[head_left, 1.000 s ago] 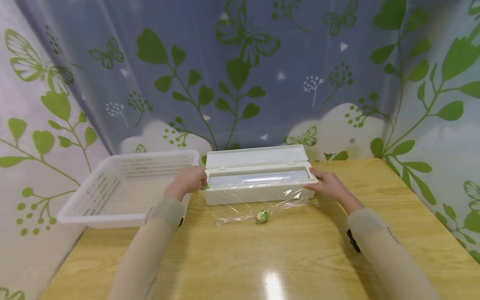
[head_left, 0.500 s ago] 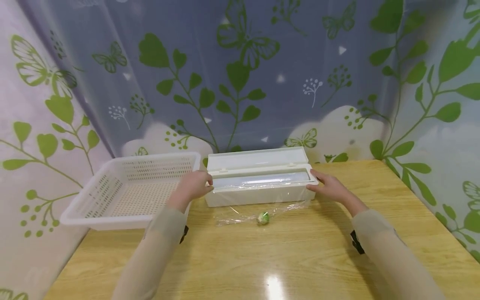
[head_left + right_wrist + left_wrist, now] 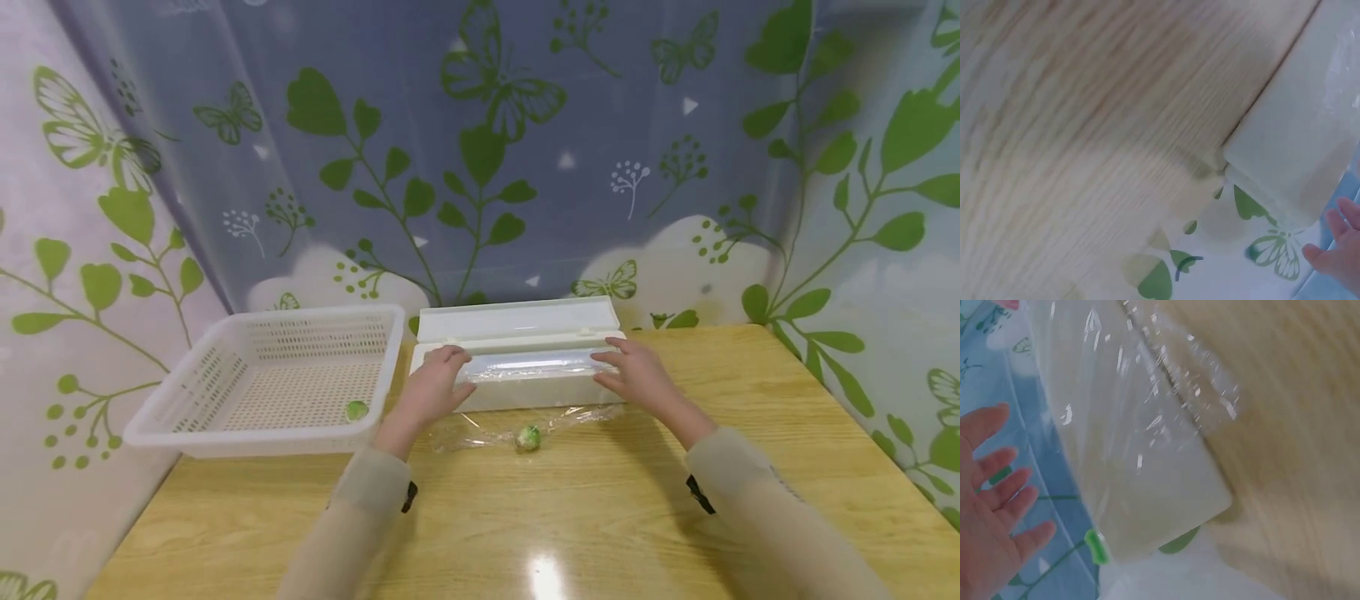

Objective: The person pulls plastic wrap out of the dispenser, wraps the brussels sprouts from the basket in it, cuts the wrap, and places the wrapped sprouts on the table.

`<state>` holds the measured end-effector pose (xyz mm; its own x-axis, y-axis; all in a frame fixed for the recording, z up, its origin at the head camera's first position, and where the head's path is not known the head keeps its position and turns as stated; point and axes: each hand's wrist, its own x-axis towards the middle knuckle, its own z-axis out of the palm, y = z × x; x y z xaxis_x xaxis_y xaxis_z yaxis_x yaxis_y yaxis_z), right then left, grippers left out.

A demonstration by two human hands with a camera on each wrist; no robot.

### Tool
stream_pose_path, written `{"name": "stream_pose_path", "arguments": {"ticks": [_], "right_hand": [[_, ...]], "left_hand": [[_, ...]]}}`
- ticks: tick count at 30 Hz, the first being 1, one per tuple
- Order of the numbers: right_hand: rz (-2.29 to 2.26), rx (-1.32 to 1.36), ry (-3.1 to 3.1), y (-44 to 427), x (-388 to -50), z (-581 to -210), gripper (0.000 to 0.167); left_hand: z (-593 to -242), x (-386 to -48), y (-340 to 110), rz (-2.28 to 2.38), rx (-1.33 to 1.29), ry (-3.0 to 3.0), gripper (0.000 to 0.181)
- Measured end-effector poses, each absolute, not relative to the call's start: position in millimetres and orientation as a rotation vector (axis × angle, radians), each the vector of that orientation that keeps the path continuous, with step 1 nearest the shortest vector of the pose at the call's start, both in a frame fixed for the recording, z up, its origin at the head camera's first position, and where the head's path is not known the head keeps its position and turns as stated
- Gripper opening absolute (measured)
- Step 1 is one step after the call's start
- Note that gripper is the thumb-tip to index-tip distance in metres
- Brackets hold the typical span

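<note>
A long white cling film dispenser box [image 3: 540,394] lies on the table with its lid [image 3: 517,317] raised at the back. Inside sits a roll of cling film [image 3: 536,363]. A loose sheet of clear film [image 3: 480,433] drapes over the box's front onto the table. On the film's edge, or just by it, rests a small green-and-white Brussels sprout [image 3: 528,438]. My left hand [image 3: 433,387] is over the box's left end, fingers spread and lightly bent. Fingers extended, my right hand [image 3: 641,379] reaches over the right end. Whether either touches the film, I cannot tell.
Left of the box stands a white perforated plastic basket [image 3: 217,438] with another Brussels sprout [image 3: 357,410] in its near right corner. A green piece [image 3: 1096,547] sits at the box's end in the left wrist view. Behind the wooden table [image 3: 600,517] hangs a patterned curtain [image 3: 570,225].
My left hand has moved right from the box's left end and spread its fingers. My right hand has let go of the right end and shifted left. The basket's sprout is uncovered.
</note>
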<state>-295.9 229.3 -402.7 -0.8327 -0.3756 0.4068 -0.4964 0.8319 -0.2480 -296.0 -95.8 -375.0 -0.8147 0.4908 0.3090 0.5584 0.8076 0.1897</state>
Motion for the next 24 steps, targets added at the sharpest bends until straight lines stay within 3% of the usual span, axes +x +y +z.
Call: {"name": "stream_pose_path", "arguments": {"ticks": [6, 13, 19, 24], "right_hand": [[0.37, 0.757, -2.465, 223, -288, -408, 0.006], [0.419, 0.939, -2.373, 222, -273, -406, 0.013], [0.473, 1.067, -2.354, 228, -265, -408, 0.018], [0.519, 1.046, -2.474, 237, -262, -410, 0.016]], "left_hand": [[-395, -299, -89, -0.376, -0.75, -2.732, 0.054], [-406, -298, -93, -0.299, -0.769, -2.71, 0.036], [-408, -293, -98, -0.236, -0.967, -2.527, 0.014], [-409, -284, -101, -0.163, -1.122, -2.373, 0.012]]}}
